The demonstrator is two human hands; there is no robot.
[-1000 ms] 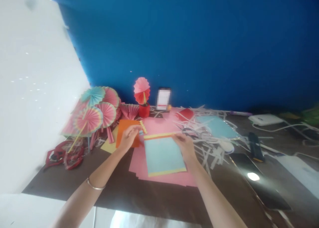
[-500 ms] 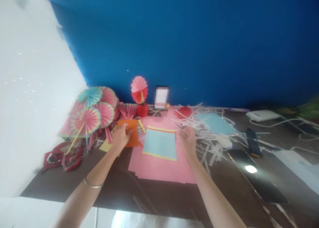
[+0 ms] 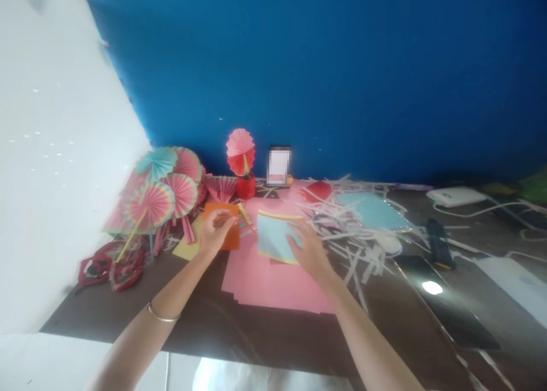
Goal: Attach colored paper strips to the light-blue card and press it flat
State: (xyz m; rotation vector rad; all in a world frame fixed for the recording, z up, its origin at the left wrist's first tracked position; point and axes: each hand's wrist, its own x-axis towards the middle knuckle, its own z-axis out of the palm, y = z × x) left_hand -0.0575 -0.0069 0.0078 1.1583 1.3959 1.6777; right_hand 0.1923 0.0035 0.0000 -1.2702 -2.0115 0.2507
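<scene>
A light blue sheet with yellow strips along its top and bottom edges (image 3: 273, 237) sits over pink sheets (image 3: 273, 285) in the middle of the table. My right hand (image 3: 308, 245) is on the right part of the blue sheet, fingers apart. An orange paper (image 3: 231, 238) lies to the left, partly under my left hand (image 3: 214, 231), whose fingers are curved and apart with nothing visible between them. Beside the orange paper is a yellow sheet (image 3: 187, 246).
Pleated paper fans (image 3: 149, 206) crowd the left, with a red bundle (image 3: 128, 265) in front. A red pot (image 3: 245, 187) holds a pink fan. White paper strips (image 3: 359, 231), a phone (image 3: 448, 305) and a white device (image 3: 456, 196) lie to the right.
My right hand has moved left onto the blue sheet and its fingers have spread. The sheet's right edge is now behind the hand. My left hand has shifted slightly over the orange paper.
</scene>
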